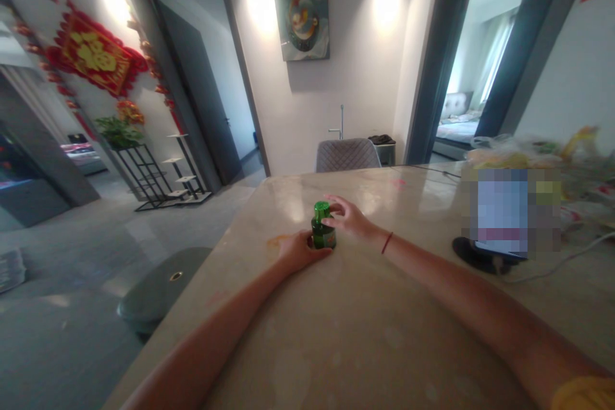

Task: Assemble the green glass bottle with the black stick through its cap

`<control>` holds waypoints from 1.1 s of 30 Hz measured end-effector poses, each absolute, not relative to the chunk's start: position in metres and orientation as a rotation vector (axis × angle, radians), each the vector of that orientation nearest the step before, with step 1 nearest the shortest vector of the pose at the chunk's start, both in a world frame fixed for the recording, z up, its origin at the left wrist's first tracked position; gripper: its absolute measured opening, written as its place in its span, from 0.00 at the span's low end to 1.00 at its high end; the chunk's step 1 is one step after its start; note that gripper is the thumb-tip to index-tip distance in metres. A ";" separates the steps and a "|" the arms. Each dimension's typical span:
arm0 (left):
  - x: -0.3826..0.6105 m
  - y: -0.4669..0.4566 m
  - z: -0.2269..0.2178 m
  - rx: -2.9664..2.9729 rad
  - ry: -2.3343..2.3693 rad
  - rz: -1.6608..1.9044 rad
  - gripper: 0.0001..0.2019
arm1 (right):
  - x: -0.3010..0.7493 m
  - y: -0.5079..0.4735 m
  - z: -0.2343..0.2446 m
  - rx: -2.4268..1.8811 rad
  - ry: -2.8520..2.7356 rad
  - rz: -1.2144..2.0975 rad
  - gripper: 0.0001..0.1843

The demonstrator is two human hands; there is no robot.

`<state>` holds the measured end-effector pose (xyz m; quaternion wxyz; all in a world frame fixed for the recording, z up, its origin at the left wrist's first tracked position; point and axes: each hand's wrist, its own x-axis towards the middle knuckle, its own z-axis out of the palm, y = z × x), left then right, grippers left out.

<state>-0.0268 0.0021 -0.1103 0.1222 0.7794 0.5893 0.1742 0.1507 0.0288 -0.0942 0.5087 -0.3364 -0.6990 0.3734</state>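
A small dark green bottle [323, 232] with a pale label stands upright on the stone-look table [346, 327]. Its bright green cap [321, 209] is on top. My left hand [300, 250] rests on the tabletop and grips the bottle low down, thumb in front and fingers at its left side. Beside the cap, on the right, is my right hand [353, 219], its fingers curved and apart. The thumb reaches the bottle's neck; whether the fingertips touch the cap I cannot tell.
On the right a lit, blurred-out screen [502, 211] stands on a round black base [473, 255] with a white cable. Plastic bags [519, 150] lie behind it. A grey chair [348, 155] is at the far edge, a green stool [163, 288] at the left.
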 end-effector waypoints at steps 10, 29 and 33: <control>-0.028 0.008 -0.117 2.289 1.747 0.584 0.31 | 0.146 0.070 -0.093 -1.023 -1.759 0.559 0.30; -0.027 0.006 -0.123 2.751 1.451 0.730 0.17 | 0.208 0.051 -0.116 -1.881 -2.023 0.232 0.10; -0.026 0.005 -0.122 2.773 1.555 0.570 0.23 | 0.187 0.066 -0.116 -1.882 -1.978 0.202 0.13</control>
